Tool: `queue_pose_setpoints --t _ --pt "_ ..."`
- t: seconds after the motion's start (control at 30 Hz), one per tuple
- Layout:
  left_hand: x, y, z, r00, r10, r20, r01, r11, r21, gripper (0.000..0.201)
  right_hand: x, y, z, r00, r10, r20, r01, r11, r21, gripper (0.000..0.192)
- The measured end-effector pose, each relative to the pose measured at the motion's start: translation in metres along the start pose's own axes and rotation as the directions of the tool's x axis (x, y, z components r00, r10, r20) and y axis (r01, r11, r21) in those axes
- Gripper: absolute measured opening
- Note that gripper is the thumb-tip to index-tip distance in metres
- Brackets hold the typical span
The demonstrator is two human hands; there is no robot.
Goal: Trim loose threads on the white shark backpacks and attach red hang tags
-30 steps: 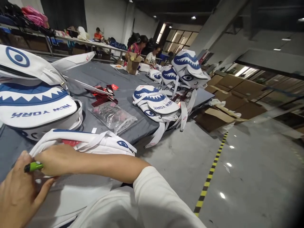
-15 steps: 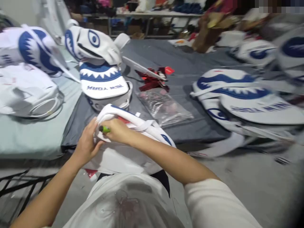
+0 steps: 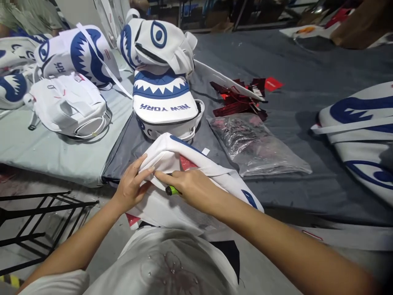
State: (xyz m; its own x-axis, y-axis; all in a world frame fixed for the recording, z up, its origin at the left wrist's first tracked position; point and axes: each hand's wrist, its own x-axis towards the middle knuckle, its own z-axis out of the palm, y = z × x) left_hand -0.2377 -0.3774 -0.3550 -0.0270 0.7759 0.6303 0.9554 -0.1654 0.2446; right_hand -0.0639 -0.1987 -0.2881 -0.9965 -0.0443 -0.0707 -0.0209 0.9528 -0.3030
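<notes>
Right at the near edge of the desk, a white bag with blue trim lies half on the grey cover and half hanging toward the person, which brings its upper corner within easy reach of both hands. The left hand pinches that corner, fingers curled over the folded fabric, apparently to keep it taut and steady. The right hand presses down just beside it, its grip clenched around a small green tool (only the tip peeks out under the fingers, so what kind it is cannot be told). A red lining shows in the bag's opening. Just behind sits a finished shark-faced bag marked NEW YORK, a clear plastic packet and a scatter of red tags lying to its right, near enough to grab.
</notes>
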Motion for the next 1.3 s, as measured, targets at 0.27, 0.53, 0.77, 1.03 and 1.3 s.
queue_pose_setpoints --t 0.27,0.53,0.77,1.03,1.3 --pt "-0.002 -0.001 -0.001 1.0 0.003 -0.03 -0.004 1.0 -0.017 0.073 0.0 0.007 -0.011 0.987 -0.046 0.154 0.016 0.982 0.188 0.028" --pt "0.004 0.006 -0.004 0.996 -0.016 0.087 0.007 0.995 0.104 0.053 -0.003 0.008 0.0 0.997 -0.056 0.051 0.047 0.984 0.17 0.046" --pt "-0.001 0.005 -0.003 1.0 -0.016 0.024 0.015 0.999 0.032 0.051 0.004 -0.007 0.014 0.985 0.164 -0.045 -0.143 0.944 0.298 0.021" --pt "0.004 0.005 -0.002 0.998 0.065 0.002 -0.065 0.997 0.042 0.045 0.035 -0.012 0.014 0.956 0.26 -0.135 -0.096 0.711 0.697 0.013" --pt "0.002 -0.002 0.001 0.994 0.104 -0.014 -0.104 0.995 -0.004 0.048 0.048 -0.019 0.004 0.968 0.217 -0.13 -0.126 0.857 0.499 0.016"
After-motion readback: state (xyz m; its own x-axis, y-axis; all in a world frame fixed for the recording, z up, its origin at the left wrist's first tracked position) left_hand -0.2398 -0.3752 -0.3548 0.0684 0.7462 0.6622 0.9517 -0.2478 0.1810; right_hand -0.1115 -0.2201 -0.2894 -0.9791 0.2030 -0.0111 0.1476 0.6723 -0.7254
